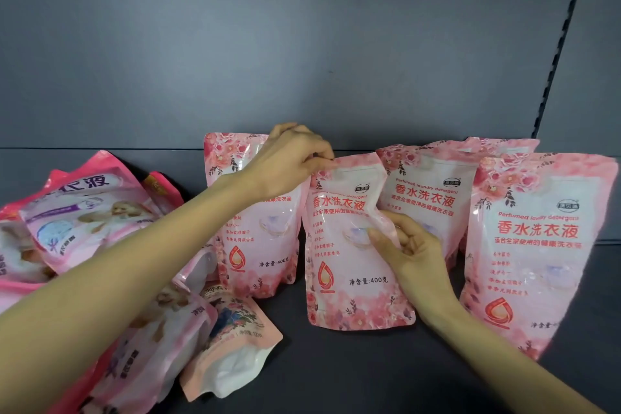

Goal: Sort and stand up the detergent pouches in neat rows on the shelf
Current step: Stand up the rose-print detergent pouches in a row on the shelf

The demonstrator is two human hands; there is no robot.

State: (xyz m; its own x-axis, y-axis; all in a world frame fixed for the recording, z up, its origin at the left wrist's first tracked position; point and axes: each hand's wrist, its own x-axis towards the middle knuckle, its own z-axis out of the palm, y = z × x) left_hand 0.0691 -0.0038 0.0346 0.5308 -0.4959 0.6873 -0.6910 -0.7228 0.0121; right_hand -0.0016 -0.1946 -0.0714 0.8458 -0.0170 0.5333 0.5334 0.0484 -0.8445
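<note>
Pink heap: nearest us on the left, glossy pink and peach plastic detergent pouches (144, 329) lie flat and overlapped on the dark grey shelf (336, 376), unsorted.
Front right: one pale pink rose-printed pouch (537, 245) stands upright.
Held pouch: a matching rose pouch (349, 262) stands mid-shelf, base down.
Left hand (289, 161): its grip pinches that pouch's top edge.
Right hand (413, 252): its grip curls round the right edge, thumb on the front.
Behind: two more rose pouches (258, 239) stand either side; another peeks out further back.
Contents: all look sealed and full; labels read perfumed laundry detergent.
Progress: we judge under half done, with the heap left.
</note>
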